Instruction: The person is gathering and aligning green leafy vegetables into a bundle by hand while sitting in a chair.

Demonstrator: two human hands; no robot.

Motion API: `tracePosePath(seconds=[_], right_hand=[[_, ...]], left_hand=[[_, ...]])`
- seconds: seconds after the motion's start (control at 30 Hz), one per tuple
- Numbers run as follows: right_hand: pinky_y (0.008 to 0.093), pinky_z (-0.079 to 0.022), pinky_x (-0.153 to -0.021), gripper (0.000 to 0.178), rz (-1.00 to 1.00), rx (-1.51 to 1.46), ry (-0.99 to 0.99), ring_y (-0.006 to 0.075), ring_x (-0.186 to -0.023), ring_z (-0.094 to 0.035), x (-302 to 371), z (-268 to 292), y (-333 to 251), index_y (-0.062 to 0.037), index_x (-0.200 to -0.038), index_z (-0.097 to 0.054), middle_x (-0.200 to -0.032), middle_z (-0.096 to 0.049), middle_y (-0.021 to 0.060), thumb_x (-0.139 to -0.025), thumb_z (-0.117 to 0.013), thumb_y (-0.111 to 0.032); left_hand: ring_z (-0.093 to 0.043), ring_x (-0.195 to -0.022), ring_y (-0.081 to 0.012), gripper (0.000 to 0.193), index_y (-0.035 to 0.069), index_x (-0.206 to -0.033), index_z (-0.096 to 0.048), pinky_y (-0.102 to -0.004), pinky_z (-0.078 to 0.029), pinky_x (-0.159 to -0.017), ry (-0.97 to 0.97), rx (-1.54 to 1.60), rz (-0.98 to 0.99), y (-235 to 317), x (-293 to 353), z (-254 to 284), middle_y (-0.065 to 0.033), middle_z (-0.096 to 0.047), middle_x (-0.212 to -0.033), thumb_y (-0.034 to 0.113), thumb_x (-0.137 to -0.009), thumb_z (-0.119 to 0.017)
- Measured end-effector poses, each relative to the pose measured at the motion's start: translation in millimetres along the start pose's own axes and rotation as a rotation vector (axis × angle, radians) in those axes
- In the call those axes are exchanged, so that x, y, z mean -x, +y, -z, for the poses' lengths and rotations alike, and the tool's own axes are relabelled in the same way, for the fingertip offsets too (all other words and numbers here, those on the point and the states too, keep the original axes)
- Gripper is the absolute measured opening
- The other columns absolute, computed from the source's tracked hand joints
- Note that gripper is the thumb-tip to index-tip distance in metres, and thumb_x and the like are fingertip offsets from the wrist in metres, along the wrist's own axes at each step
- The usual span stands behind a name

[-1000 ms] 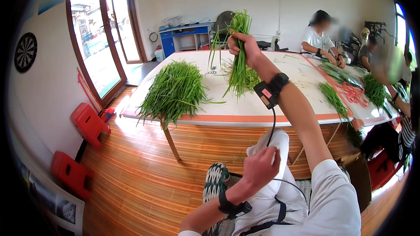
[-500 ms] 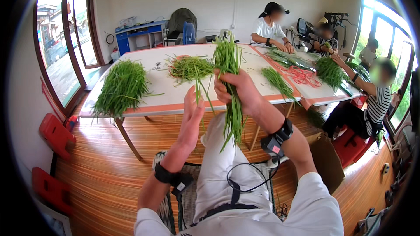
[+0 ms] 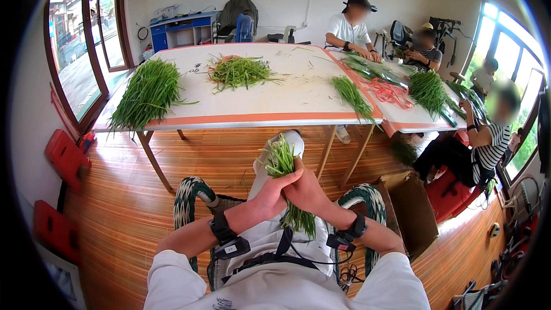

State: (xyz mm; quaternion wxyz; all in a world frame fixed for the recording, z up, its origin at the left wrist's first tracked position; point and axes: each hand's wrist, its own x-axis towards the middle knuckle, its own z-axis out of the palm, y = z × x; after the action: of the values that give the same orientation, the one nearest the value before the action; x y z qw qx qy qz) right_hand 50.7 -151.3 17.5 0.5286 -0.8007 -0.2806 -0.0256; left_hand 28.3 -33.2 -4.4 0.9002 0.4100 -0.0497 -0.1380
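Over my lap I hold a bunch of chives [image 3: 280, 158], its pale cut ends pointing away from me and its green leaf tips hanging toward my waist. My right hand [image 3: 311, 188] is wrapped round the middle of the bunch. Pressed against it, my left hand [image 3: 271, 193] also closes on the stems, and the two hands partly hide each other's fingers. Across the table [image 3: 252, 119] lie a large heap of chives [image 3: 148, 93] at the left, a looser pile [image 3: 240, 72] of trimmed chives in the middle, and a small bunch [image 3: 352, 99] at the right.
Red ties [image 3: 391, 93] and more chives [image 3: 427, 90] lie on the adjoining table, where co-workers sit. One person [image 3: 351, 26] works at the far side. A cardboard box [image 3: 410, 212] stands on the floor to my right, and red stools [image 3: 56, 227] at the left.
Both hands have come down from the table edge to my lap with the bunch. My left hand, earlier apart beside a few stray blades, now closes on the bunch beside my right.
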Motion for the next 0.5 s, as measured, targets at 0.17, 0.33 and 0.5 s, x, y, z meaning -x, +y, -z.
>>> tracePosePath(seconds=[0.17,0.33,0.5], right_hand=[[0.0450,-0.043,-0.087,0.042,0.147,0.436,-0.161,0.0432,-0.104,-0.052,2,-3,2,0.0091,-0.104,-0.049,-0.107,-0.056,0.0271,-0.084,-0.066,-0.024],[0.0413,-0.034,-0.100,0.065,0.274,0.548,-0.257,0.0398,-0.115,-0.042,9,11,-6,0.0053,-0.126,-0.044,-0.121,-0.047,0.0205,-0.082,-0.071,-0.035],[0.0410,-0.035,-0.102,0.073,0.328,0.260,-0.232,0.0327,-0.120,-0.043,17,20,11,-0.0002,-0.135,-0.041,-0.127,-0.046,0.0181,-0.081,-0.075,-0.037]], left_hand=[[-0.056,-0.110,-0.0149,0.033,0.011,-0.124,-0.056,-0.0342,-0.045,-0.093,0.111,0.081,0.104,7,11,14,-0.0017,-0.060,-0.118,0.030,-0.097,-0.056],[-0.063,-0.097,-0.0194,0.033,0.009,-0.121,-0.057,-0.0350,-0.051,-0.082,0.159,0.024,0.169,14,25,25,-0.0066,-0.064,-0.110,0.033,-0.098,-0.052],[-0.061,-0.064,-0.0216,0.036,0.005,-0.121,-0.053,-0.0365,-0.051,-0.056,0.133,-0.036,0.227,23,28,42,-0.0111,-0.064,-0.089,0.032,-0.098,-0.051]])
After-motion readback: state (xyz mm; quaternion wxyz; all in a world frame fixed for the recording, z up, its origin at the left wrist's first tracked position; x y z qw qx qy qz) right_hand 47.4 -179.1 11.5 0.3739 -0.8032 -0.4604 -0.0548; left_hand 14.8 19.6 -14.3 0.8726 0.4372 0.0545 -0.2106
